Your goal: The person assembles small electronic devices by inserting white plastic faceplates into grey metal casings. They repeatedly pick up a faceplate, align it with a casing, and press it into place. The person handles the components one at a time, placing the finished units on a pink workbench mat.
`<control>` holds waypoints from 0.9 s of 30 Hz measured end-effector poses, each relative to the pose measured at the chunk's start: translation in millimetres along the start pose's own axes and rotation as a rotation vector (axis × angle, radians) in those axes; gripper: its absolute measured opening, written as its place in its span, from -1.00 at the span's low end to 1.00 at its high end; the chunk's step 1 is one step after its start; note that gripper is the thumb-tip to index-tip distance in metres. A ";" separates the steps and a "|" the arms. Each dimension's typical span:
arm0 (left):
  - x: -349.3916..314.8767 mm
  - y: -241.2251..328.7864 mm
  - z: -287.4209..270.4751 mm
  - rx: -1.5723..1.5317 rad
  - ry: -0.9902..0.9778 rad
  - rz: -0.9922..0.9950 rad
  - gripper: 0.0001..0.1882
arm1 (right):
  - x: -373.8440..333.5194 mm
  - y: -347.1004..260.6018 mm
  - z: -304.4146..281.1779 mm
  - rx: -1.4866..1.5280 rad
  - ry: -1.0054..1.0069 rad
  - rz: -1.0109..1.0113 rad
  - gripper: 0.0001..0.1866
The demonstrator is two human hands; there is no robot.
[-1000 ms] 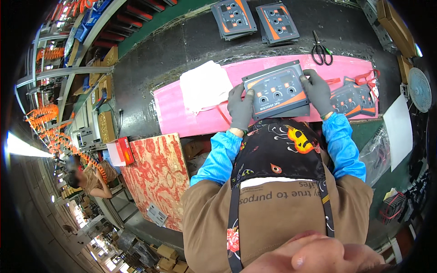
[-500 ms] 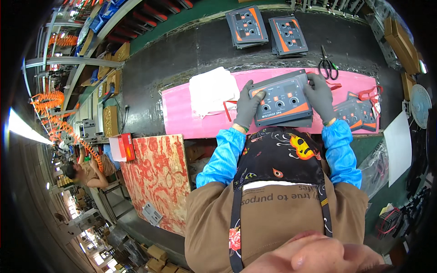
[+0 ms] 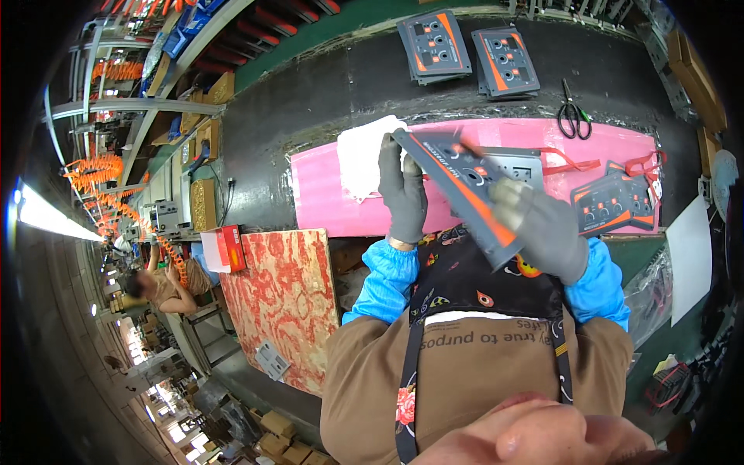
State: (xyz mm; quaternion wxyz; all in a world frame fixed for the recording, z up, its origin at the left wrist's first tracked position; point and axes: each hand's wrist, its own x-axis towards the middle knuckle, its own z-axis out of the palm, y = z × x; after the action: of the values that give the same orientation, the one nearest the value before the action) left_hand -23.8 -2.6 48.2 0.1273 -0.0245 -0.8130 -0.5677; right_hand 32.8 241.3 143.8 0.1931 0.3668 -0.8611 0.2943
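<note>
Both my hands wear grey gloves and hold a grey control panel with orange trim (image 3: pixel 459 184), tilted up on edge above the pink mat (image 3: pixel 325 194). My left hand (image 3: pixel 403 192) grips its far left end. My right hand (image 3: pixel 542 226) grips its near right end, close to my chest. Under the panel a light grey box part (image 3: pixel 518 164) lies on the mat. A white cloth (image 3: pixel 358 156) lies just left of my left hand.
Two more grey and orange panels (image 3: pixel 465 50) lie on the black belt behind the mat, with black scissors (image 3: pixel 573 118) to their right. Another panel with red wires (image 3: pixel 612 203) rests at the mat's right end. A red patterned board (image 3: pixel 287 298) stands at lower left.
The panel lay flat on the mat under both hands. Now it is lifted and tipped on edge, my right hand drawn back toward my body. The view has shifted.
</note>
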 end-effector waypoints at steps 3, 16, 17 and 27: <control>4.1 -3.2 5.5 -0.081 -0.003 -0.097 -0.54 | 5.3 8.9 2.3 -0.299 0.003 -0.207 -0.68; -44.2 1.1 -5.8 -0.177 0.011 -0.309 -0.58 | -23.0 262.6 84.4 -0.852 -0.180 -0.042 -0.58; -41.9 6.7 -3.9 -0.193 0.001 -0.347 -0.57 | -26.7 276.8 94.1 -0.865 -0.209 -0.040 -0.57; -51.3 3.0 -14.1 -0.243 -0.031 -0.400 -0.53 | -15.4 277.8 122.1 -0.528 -0.471 0.051 -0.31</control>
State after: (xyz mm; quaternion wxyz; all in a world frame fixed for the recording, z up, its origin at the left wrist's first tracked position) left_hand 28.8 -9.2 43.4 -0.0040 0.1131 -0.7293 -0.6748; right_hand -178.4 325.0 -57.9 0.0700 0.3404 -0.9373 -0.0264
